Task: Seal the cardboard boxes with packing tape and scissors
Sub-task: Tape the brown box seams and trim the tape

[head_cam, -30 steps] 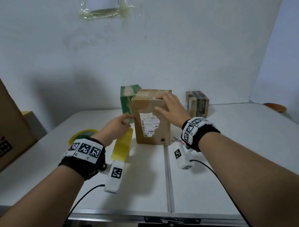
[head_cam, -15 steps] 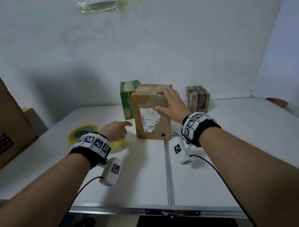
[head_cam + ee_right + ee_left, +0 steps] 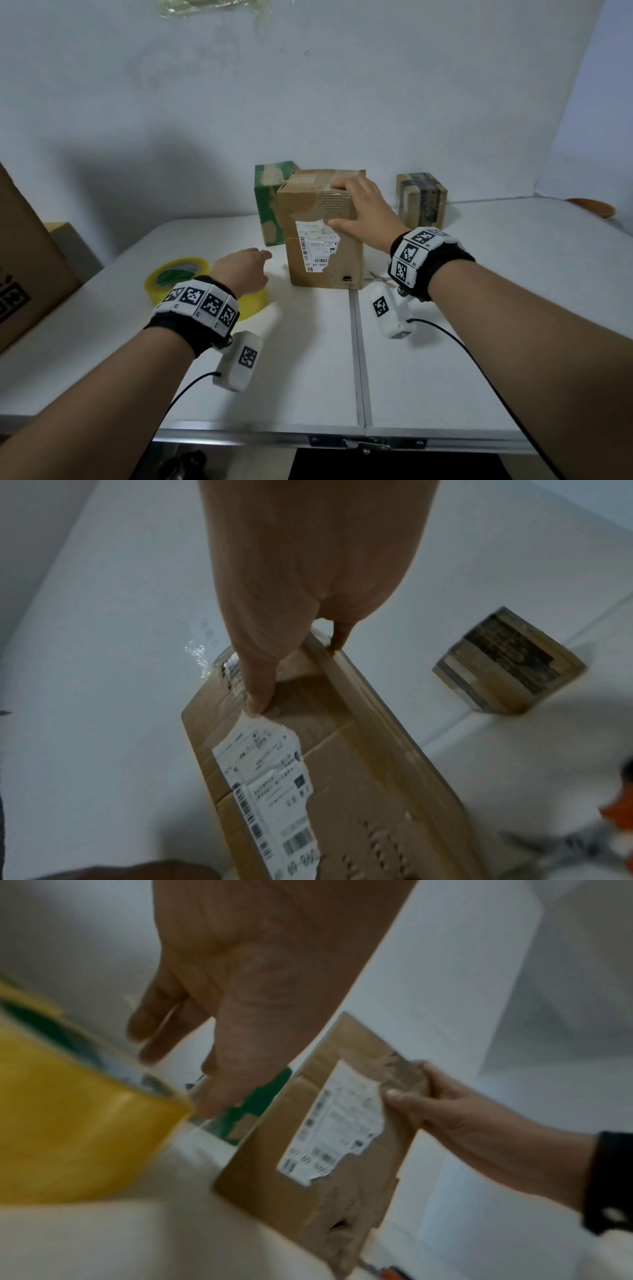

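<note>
- The cardboard box [image 3: 322, 236] stands upright near the far edge of the counter [image 3: 479, 342], just right of a green box [image 3: 270, 202]
- Our right hand [image 3: 363, 212] steadies it, fingers [image 3: 337, 635] curled over the top, thumb pressing the front face by the torn label
- It looks light and stiff, so we judge the top corners best for holding
- Our left hand [image 3: 243, 270] hovers, fingers loosely apart, holding nothing, over the yellow tape roll [image 3: 176, 274] near the left edge; it is rigid, so we would grip its outer rim
</note>
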